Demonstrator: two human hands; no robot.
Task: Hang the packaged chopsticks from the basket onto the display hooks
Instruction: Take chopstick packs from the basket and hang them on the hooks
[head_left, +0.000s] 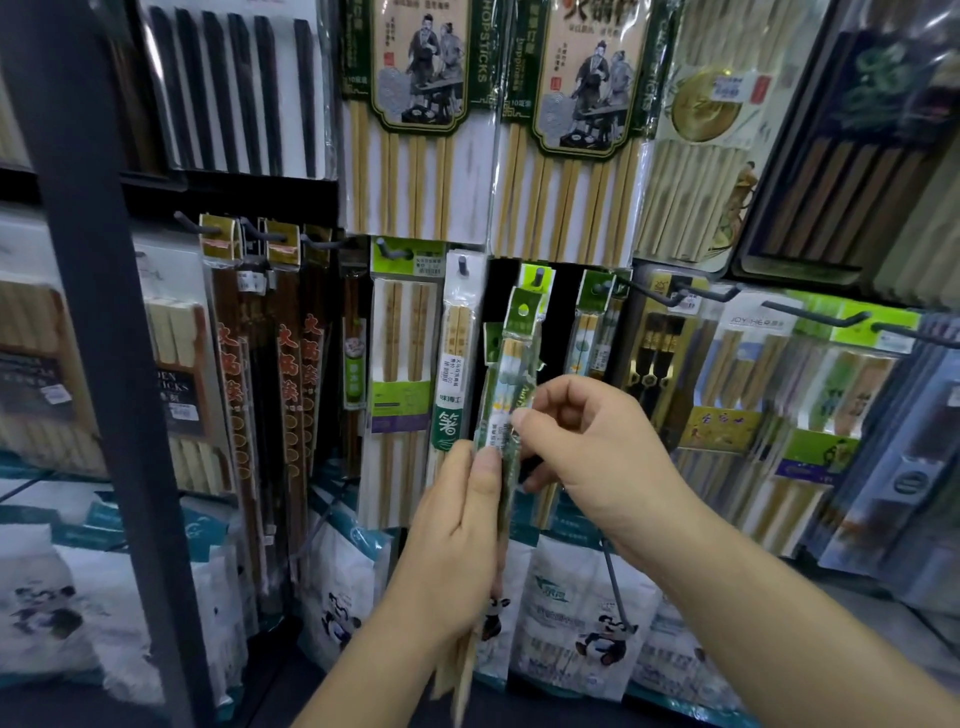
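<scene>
Holding the packs (513, 364) upright before the display, you had both hands on them. Your left hand (457, 525) gripped their lower part, with the thumb on the front and the fingers curled behind. Your right hand (587, 447) pinched the front pack near its middle, between thumb and forefinger. The green header with its round hole stood just below a hook (540, 274) and was not yet on it. To the left of this hook a pale pack (400, 358) hung on its own hook. White bags (582, 597) with a panda print stood on the shelf below your hands.
</scene>
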